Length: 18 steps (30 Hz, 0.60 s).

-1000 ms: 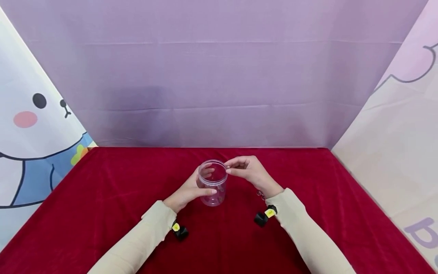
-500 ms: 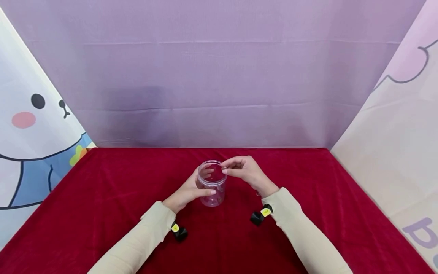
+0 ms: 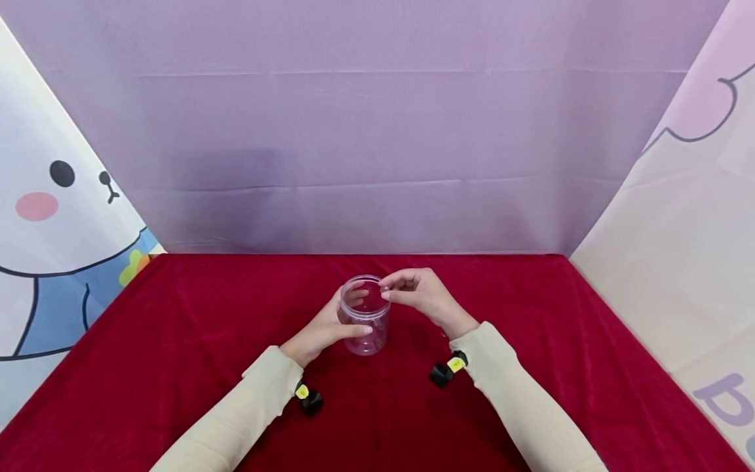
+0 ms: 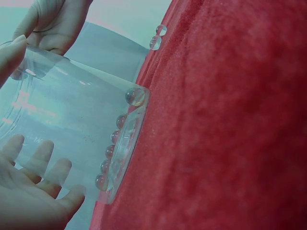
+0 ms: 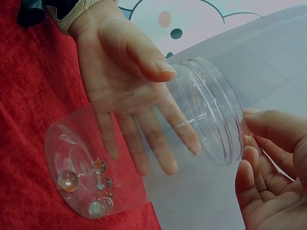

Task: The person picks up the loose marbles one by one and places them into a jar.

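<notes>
My left hand [image 3: 327, 328] wraps round a clear plastic jar [image 3: 366, 337] that stands upright on the red cloth, lidless. Thumb and fingers lie on opposite sides of its wall. Several clear glass marbles [image 4: 135, 96] rest on the jar's bottom, also visible through the wall in the right wrist view. Over the right side of the jar's mouth, my right hand [image 3: 427, 295] pinches a small clear marble [image 3: 385, 288] between thumb and fingertips, mostly hidden by the fingers. In the right wrist view these fingertips are right at the threaded rim.
Two loose marbles [image 4: 155, 42] lie on the red cloth [image 3: 236, 295], mostly hidden behind the right wrist in the head view. A purple curtain [image 3: 377, 131] closes off the back, with printed cartoon panels at both sides. Each wrist carries a small black camera [image 3: 440, 375].
My right hand has shifted slightly left, bringing its fingertips from beside the rim to over the jar's mouth. The left hand and jar have stayed nearly still.
</notes>
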Tool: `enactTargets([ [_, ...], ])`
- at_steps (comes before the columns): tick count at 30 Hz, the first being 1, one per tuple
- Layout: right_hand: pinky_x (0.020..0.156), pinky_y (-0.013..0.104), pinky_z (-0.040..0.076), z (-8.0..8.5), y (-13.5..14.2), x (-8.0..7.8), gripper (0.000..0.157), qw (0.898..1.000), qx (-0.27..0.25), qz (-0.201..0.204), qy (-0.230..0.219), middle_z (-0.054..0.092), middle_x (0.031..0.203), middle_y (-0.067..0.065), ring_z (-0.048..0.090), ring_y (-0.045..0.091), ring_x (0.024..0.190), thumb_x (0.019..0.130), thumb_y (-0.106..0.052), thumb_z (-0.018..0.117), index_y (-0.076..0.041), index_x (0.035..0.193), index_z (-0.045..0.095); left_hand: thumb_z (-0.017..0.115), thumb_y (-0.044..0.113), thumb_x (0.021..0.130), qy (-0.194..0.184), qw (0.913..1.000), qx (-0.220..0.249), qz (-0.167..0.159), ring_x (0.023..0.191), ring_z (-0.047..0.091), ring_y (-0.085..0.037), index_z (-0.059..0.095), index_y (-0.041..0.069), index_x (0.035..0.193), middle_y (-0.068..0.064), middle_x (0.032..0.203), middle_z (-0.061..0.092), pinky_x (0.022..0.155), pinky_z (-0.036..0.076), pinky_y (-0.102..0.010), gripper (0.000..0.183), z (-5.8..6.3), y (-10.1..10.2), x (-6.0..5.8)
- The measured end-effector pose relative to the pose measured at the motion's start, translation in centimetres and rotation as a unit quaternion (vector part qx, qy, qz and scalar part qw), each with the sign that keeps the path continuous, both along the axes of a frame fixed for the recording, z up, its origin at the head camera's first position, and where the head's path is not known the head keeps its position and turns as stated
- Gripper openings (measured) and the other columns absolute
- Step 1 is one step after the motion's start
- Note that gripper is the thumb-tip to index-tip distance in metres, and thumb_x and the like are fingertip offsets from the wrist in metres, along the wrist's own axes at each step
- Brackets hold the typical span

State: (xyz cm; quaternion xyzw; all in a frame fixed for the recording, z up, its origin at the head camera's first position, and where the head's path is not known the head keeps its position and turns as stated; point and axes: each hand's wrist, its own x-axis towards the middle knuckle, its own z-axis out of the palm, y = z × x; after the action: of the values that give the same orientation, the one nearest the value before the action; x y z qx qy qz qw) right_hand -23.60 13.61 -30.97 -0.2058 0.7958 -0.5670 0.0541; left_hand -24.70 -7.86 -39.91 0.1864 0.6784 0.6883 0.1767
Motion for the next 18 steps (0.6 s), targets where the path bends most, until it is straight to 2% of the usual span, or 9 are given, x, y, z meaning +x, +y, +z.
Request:
enactTargets([
  [15,0.070,0.023,0.050,-0.9,0.0,0.3,0.025,1.000,-0.014,-0.005,-0.010,0.067,0.088,0.008,0.057,0.020,0.079,0.084,-0.001,0.067,0.010,0.106,0.065,0.071,0.006,0.080,0.002,1.0000,-0.004,-0.002,0.137,0.028,-0.026,0.021,0.027,0.145,-0.003,0.146,0.034,0.109,0.029,-0.050,0.084,-0.6,0.0,0.2],
  [18,0.071,0.024,0.051,-2.2,0.3,-0.4,0.025,1.000,-0.024,-0.004,-0.005,0.067,0.088,0.006,0.058,0.019,0.078,0.083,-0.004,0.069,0.007,0.106,0.067,0.070,0.005,0.081,0.004,1.0000,-0.004,-0.003,0.137,0.028,-0.026,0.021,0.026,0.145,-0.003,0.146,0.034,0.109,0.029,-0.050,0.083,-0.6,0.1,0.2],
])
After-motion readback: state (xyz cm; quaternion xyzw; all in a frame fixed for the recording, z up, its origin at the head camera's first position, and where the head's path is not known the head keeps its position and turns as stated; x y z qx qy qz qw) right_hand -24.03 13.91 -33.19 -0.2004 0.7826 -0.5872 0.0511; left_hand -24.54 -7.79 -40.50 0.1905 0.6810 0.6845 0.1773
